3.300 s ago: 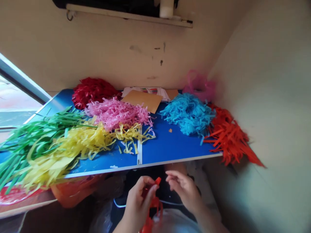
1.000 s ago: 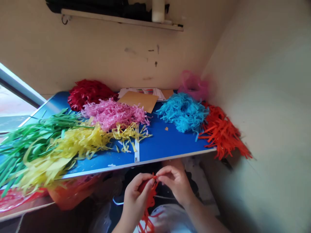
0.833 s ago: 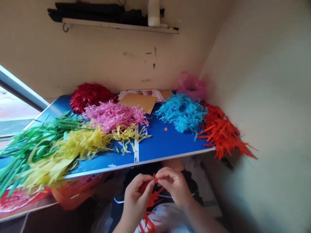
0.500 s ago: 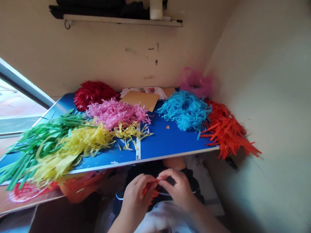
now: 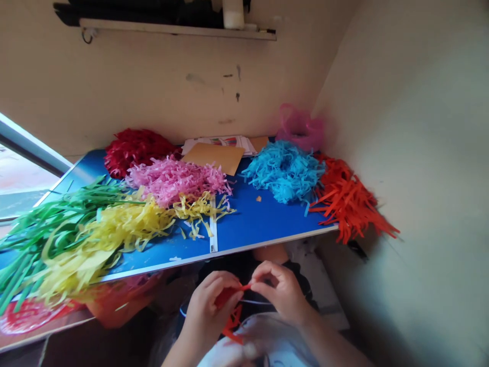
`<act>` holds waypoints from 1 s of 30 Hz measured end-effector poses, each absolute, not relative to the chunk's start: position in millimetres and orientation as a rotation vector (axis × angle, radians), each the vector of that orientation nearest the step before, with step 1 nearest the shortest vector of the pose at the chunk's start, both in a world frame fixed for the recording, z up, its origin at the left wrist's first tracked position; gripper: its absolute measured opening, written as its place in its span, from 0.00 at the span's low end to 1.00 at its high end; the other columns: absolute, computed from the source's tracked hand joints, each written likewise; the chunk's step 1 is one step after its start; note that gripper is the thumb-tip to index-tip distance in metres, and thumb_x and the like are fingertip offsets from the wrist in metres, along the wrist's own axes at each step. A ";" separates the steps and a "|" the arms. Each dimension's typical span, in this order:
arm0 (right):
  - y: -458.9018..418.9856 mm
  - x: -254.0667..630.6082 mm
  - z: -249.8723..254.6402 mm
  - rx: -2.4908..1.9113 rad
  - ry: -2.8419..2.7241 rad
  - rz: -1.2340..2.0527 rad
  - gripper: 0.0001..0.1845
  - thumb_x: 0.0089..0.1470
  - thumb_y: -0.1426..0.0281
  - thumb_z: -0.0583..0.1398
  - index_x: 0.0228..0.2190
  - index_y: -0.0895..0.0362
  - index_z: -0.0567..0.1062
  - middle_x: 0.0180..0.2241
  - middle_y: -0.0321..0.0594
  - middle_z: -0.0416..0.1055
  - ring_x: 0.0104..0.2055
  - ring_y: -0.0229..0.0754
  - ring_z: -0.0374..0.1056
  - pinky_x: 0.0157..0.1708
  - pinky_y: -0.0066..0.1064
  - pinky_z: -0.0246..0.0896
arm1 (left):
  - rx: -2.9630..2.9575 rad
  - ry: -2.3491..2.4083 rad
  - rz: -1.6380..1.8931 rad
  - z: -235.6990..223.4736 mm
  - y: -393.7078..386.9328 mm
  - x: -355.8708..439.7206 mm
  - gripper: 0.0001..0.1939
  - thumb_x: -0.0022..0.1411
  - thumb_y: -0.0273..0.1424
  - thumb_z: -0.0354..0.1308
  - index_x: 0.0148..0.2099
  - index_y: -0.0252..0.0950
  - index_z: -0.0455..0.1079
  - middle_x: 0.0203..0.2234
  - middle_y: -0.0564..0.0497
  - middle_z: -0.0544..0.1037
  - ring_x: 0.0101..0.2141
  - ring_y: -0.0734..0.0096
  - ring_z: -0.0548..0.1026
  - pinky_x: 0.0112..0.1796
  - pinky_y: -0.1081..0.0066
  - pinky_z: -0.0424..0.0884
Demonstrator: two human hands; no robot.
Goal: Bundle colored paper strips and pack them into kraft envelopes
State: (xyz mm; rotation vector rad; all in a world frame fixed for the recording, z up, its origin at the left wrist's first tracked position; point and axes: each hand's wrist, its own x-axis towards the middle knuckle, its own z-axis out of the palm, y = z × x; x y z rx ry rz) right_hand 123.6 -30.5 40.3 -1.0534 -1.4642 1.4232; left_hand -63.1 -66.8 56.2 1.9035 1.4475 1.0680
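Over my lap, in front of the table edge, both hands pinch an orange-red paper strip (image 5: 245,287) stretched between them. My left hand (image 5: 212,300) is closed, and more orange-red strips (image 5: 234,321) hang down below its fingers. My right hand (image 5: 280,290) grips the strip's other end between thumb and forefinger. A thin white cord or line passes behind the hands; what it belongs to I cannot tell. On the table's right end lies a pile of orange-red shredded paper (image 5: 349,199), its ends hanging over the edge.
The blue table (image 5: 263,221) bears heaps of green (image 5: 76,204), yellow (image 5: 133,221), pink (image 5: 178,178), dark red (image 5: 139,150) and light blue strips (image 5: 286,171). A brown envelope (image 5: 216,157) lies on papers near a pink plastic bag (image 5: 300,130). A shelf (image 5: 175,28) hangs above.
My hands have drawn slightly apart, so more of the orange-red strip shows between them. Loose strips now hang lower beneath my left hand. The view has shifted a little to the right.
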 end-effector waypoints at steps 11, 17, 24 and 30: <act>-38.7 126.2 48.1 -0.959 -1.713 1.037 0.04 0.54 0.75 0.64 0.30 0.54 0.76 0.29 0.36 0.76 0.32 0.38 0.73 0.35 0.27 0.67 | 2.242 1.349 1.293 49.8 -70.4 -53.0 0.08 0.60 0.22 0.59 0.39 0.40 0.72 0.30 0.56 0.81 0.31 0.75 0.79 0.55 0.63 0.69; -39.7 128.5 48.0 -0.935 -1.766 0.968 0.05 0.55 0.75 0.64 0.30 0.54 0.76 0.30 0.37 0.77 0.32 0.38 0.73 0.35 0.27 0.67 | 2.276 1.365 1.250 46.0 -71.0 -56.0 0.06 0.62 0.24 0.59 0.38 0.41 0.71 0.30 0.55 0.81 0.31 0.74 0.79 0.54 0.61 0.70; -41.7 128.3 42.0 -0.883 -1.866 0.915 0.05 0.56 0.76 0.62 0.30 0.55 0.75 0.30 0.38 0.76 0.34 0.38 0.72 0.38 0.28 0.66 | 2.265 1.532 1.063 41.5 -71.6 -42.5 0.09 0.64 0.28 0.53 0.31 0.40 0.69 0.25 0.54 0.80 0.29 0.70 0.80 0.43 0.66 0.77; -48.1 190.9 -8.3 -1.367 -2.253 0.878 0.02 0.49 0.71 0.67 0.28 0.56 0.79 0.31 0.40 0.74 0.37 0.45 0.69 0.40 0.35 0.62 | 2.292 1.688 1.025 26.5 -81.5 -104.0 0.13 0.65 0.40 0.54 0.35 0.43 0.78 0.29 0.52 0.83 0.32 0.67 0.81 0.32 0.74 0.77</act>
